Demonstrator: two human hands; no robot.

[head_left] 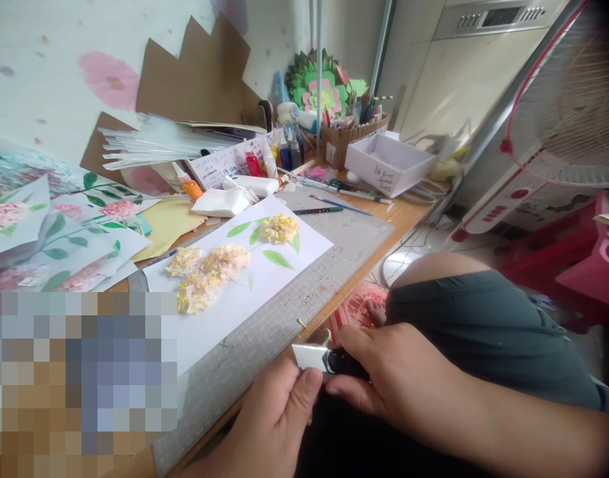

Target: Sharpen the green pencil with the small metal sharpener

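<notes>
My right hand (388,365) is closed around the black handle of a utility knife (345,364), its broad pale blade pointing left. At the blade's tip my left hand (279,398) is curled, its thumb against or just under the blade; whatever its fingers hold is hidden. A small pale-yellow curl (328,337) shows just above the blade. Both hands are off the table's front edge, above my lap. On the table lies a white sheet of paper (264,318) with painted green leaves and clusters of yellow and pinkish flakes (212,272) shaped like flowers.
Under the sheet is a grey cutting mat (314,299). Behind stand paint bottles (253,159), a tissue pack (222,201), a white box (388,162) and brushes. Flower pictures (75,245) are piled at left. A fan (568,106) and red stool (548,265) stand right. The lower-left corner is pixelated.
</notes>
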